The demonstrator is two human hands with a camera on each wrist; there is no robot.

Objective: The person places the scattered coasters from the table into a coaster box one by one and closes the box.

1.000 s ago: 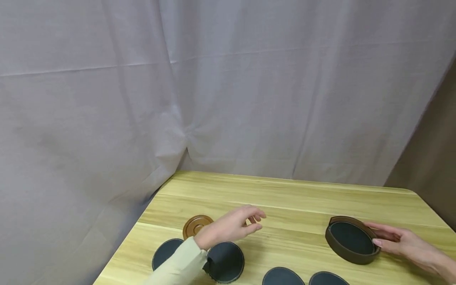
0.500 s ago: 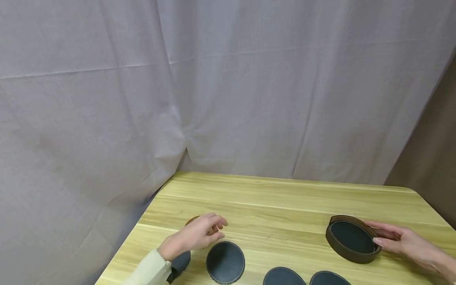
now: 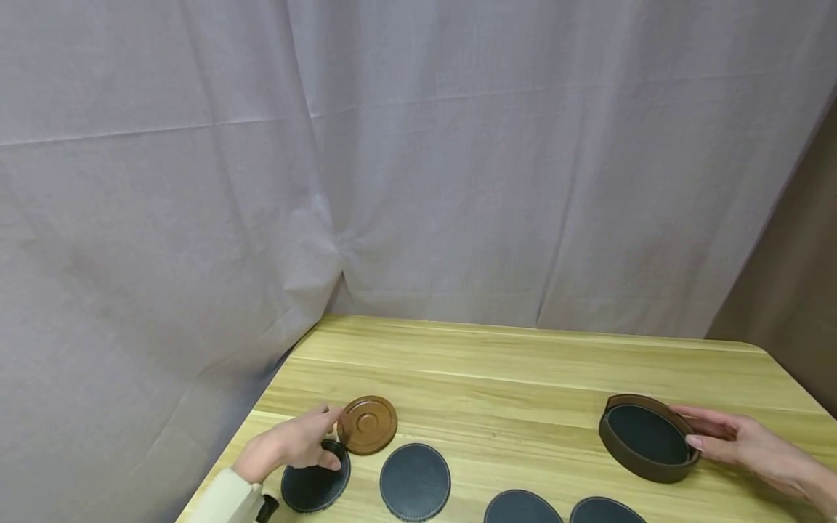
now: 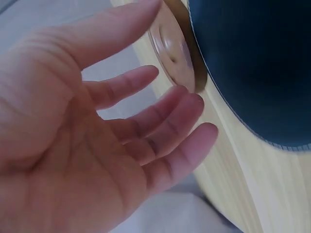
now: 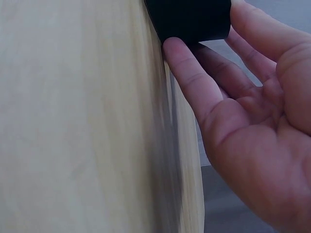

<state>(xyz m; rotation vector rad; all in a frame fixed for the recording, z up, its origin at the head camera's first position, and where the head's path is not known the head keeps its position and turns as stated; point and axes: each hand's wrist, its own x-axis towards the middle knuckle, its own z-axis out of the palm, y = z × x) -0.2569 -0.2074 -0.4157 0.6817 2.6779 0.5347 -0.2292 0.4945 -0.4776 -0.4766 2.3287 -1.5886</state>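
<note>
My left hand hovers over a round black coaster with a stitched edge, at the table's left. In the left wrist view its fingers are loosely bent with nothing between them, and the coaster lies apart from them. Just beyond the fingertips sits a brown round coaster with ring grooves. On the right, my right hand holds a dark brown round coaster holder by its side, thumb at the rim. Inside the holder lies a black disc. The right wrist view shows only part of the holder.
Another black coaster lies right of the left-hand one. Two more, a black coaster and its neighbour coaster, are cut off by the bottom of the head view. Grey curtain hangs behind the wooden table.
My left hand has swept left and slightly down from mid-table to above the left black coaster, uncovering the brown coaster. The right hand and the holder stay in place.
</note>
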